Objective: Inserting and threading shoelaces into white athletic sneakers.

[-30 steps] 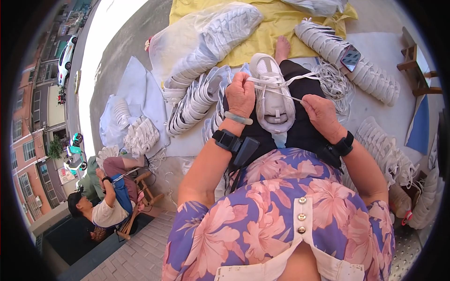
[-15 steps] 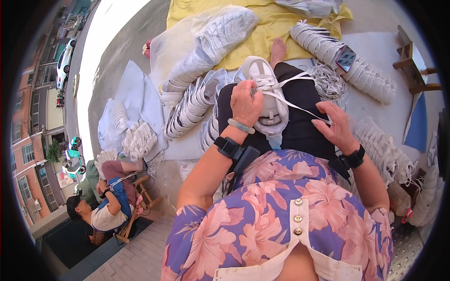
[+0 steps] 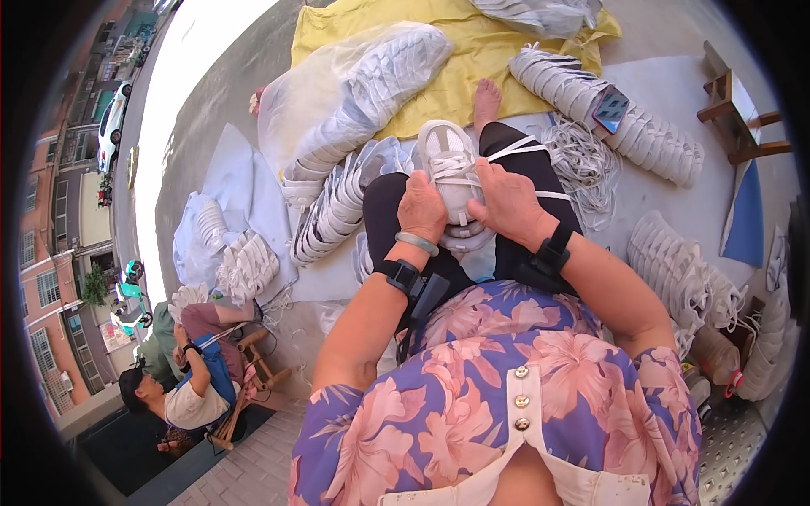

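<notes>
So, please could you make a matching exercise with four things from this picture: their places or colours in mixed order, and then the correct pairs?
1. shoe
2. phone
3. sheet
4. loose laces

A. yellow
B. heaped beside the right leg
C. between left hand and right hand
D. on a shoe row

Pairs: 1-C, 2-D, 3-A, 4-B

Between my fingers (image 3: 488, 174) is a matt shoe (image 3: 456, 197) with a mesh toe (image 3: 445, 140); beyond them, a crinkled, filmy plastic bag (image 3: 305, 111); to their right, a glossy phone (image 3: 611, 109).
</notes>
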A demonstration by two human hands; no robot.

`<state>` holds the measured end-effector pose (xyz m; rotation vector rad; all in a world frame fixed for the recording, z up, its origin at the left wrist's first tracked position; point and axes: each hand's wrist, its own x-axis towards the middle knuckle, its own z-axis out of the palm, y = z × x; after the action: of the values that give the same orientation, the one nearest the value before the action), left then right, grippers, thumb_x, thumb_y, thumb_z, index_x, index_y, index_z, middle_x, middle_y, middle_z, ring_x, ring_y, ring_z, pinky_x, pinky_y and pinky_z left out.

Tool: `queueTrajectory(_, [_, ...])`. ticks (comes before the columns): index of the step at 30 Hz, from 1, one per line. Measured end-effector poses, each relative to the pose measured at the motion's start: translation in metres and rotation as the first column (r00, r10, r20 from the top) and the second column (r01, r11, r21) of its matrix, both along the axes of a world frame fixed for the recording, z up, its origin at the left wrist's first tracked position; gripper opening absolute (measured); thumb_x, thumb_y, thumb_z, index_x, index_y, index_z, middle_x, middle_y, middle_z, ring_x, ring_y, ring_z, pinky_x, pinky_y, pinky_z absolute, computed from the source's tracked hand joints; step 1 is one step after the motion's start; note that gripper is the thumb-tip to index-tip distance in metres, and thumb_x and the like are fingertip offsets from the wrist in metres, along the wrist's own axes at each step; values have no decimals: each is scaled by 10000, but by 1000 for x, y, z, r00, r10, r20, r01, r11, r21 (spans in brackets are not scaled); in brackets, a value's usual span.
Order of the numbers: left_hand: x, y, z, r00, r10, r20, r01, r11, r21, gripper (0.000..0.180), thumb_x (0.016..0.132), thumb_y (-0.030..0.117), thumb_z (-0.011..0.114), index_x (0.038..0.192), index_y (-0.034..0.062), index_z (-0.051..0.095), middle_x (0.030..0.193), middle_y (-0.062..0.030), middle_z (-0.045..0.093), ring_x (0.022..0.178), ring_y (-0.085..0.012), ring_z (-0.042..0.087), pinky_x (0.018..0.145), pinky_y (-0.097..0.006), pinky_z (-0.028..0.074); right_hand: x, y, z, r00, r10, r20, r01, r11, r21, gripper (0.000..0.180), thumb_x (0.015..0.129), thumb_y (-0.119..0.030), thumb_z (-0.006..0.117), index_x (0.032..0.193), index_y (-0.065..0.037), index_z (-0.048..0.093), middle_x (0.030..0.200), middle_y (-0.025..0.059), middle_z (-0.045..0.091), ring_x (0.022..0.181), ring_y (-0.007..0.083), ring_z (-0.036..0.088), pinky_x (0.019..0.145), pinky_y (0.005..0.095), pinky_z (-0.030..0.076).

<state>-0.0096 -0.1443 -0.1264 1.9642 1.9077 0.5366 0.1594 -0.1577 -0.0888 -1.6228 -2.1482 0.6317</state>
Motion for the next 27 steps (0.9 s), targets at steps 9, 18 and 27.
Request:
queueTrajectory(9, [5,-3,-12,1000,2,-8,-2,1000,7,127,848,144,441,921,44,411,835,-220,544,754,-435,554,652,-515,436,-2,1,-5,999,-35,-6,35,998,-54,359,683,-146,595,961,34,455,835,195,577,753,338,608,655,396,504])
queueTrajectory(18, [14,-6,16,995,-93,-32,95,993,77,187,793,165,530,938,56,482,871,-184,561,742,-384,563,645,-453,452,1,-3,-11,991,-115,-73,114,993,-19,291,675,-112,573,913,36,495,856,215,565,814,360,585,700,411,493])
queueTrajectory(27, [47,9,20,941,-318,-116,326,943,62,156,779,190,536,723,67,612,715,-125,589,678,-320,583,603,-392,465,6,0,-17,986,-98,-135,91,994,-58,162,712,-88,514,821,30,496,823,244,556,770,399,570,687,447,471])
